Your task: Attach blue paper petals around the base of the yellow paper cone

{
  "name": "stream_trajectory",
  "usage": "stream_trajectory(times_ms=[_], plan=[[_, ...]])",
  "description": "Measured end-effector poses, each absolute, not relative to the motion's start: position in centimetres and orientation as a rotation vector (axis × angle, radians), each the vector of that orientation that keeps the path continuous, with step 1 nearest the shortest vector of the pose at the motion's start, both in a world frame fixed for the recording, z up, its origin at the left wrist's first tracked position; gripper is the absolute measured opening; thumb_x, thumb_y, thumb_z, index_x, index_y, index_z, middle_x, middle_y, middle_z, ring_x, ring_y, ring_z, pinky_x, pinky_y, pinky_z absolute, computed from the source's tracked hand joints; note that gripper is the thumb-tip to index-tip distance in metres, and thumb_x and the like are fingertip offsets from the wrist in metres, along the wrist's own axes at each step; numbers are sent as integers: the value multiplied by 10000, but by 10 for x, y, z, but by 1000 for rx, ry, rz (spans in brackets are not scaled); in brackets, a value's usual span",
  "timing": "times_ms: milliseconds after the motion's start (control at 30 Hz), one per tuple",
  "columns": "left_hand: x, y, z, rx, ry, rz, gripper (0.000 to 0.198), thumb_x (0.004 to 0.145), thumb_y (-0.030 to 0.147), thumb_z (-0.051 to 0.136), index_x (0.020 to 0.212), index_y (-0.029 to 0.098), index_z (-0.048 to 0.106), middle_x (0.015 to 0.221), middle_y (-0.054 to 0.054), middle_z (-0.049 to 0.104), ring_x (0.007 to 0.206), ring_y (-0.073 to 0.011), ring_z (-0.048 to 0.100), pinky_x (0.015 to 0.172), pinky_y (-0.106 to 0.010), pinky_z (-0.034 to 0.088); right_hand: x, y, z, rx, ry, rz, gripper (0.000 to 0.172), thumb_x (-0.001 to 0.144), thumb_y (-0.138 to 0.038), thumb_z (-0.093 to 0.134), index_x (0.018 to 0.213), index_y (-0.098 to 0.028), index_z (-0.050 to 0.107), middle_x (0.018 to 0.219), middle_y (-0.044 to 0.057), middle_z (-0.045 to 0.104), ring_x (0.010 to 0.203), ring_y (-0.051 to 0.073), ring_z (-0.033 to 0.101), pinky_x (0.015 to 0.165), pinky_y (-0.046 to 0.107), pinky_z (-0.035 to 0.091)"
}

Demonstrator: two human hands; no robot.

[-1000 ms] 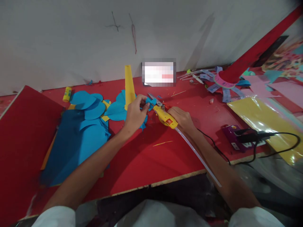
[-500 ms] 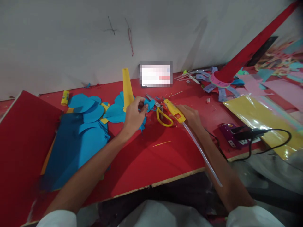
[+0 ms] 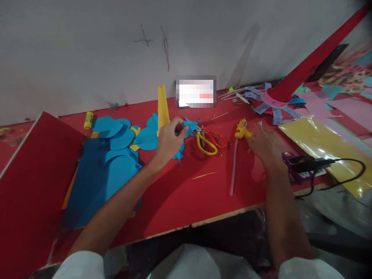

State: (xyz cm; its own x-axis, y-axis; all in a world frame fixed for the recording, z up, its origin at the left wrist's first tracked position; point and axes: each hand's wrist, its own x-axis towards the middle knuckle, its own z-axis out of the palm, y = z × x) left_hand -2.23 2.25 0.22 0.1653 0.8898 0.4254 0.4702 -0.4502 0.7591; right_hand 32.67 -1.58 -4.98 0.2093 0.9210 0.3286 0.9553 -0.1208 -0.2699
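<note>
My left hand point(image 3: 171, 139) pinches a small cut piece of blue paper point(image 3: 190, 127) between thumb and fingers. Just behind that hand stands a yellow paper cone point(image 3: 163, 106) among blue paper petals point(image 3: 147, 137). Scissors point(image 3: 207, 149) with one yellow and one red handle lie to the right of the held piece. A yellow hot glue gun point(image 3: 241, 130) is further right, a long clear glue stick point(image 3: 234, 170) trailing from its back. My right hand point(image 3: 266, 145), smeared by motion, is at the gun's handle; whether its fingers still grip it is unclear.
Blue paper circles point(image 3: 106, 128) and a glue stick tube point(image 3: 88, 120) are at left, beside a red board point(image 3: 37, 186). A blurred screen point(image 3: 196, 93) leans on the wall. A purple power strip point(image 3: 299, 174) with a cable, a yellow packet point(image 3: 322, 147) and a red cone point(image 3: 316, 64) occupy the right.
My right hand has carried the glue gun right, away from the scissors, and the gun has turned. My left hand still pinches the blue paper. The whole view has shifted slightly.
</note>
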Motion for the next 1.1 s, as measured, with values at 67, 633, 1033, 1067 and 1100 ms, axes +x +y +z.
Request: stream_trajectory(times_ms=[67,633,1033,1067,1100], plan=[[-24,21,5,2077,1328,1201,196,951,220,642,806,204,511,688,44,537,634,-101,505,604,-248,365,316,-20,-41,-2113,-1630,-271,319,954,-297,596,1232,-151,650,1099,235,721,1036,349,629,861,461,416],[-17,-3,2,3218,1382,1048,261,1056,149,493,826,184,612,740,-39,644,725,-209,613,601,-371,345,146,-27,3,-1394,-1533,423,385,991,-508,615,783,-199,711,677,24,691,594,147,570,626,297,408],[-15,-7,5,3291,1404,854,289,1068,128,440,880,186,652,755,-44,653,750,-216,639,629,-353,396,140,-26,0,-1450,-1546,409,154,926,-257,609,783,-218,653,686,-8,653,590,141,545,618,303,367],[-15,-7,4,3273,1414,814,278,1069,140,446,890,185,654,775,-49,660,764,-221,645,632,-353,405,142,-24,0,-1458,-1555,386,150,928,-251,606,789,-216,651,698,-5,663,600,143,551,629,304,370],[-15,-7,5,3243,1427,777,262,1072,160,455,907,185,657,797,-55,669,783,-227,653,634,-353,413,144,-22,1,-1466,-1575,357,154,934,-253,602,791,-214,647,708,0,672,608,146,553,641,306,372]])
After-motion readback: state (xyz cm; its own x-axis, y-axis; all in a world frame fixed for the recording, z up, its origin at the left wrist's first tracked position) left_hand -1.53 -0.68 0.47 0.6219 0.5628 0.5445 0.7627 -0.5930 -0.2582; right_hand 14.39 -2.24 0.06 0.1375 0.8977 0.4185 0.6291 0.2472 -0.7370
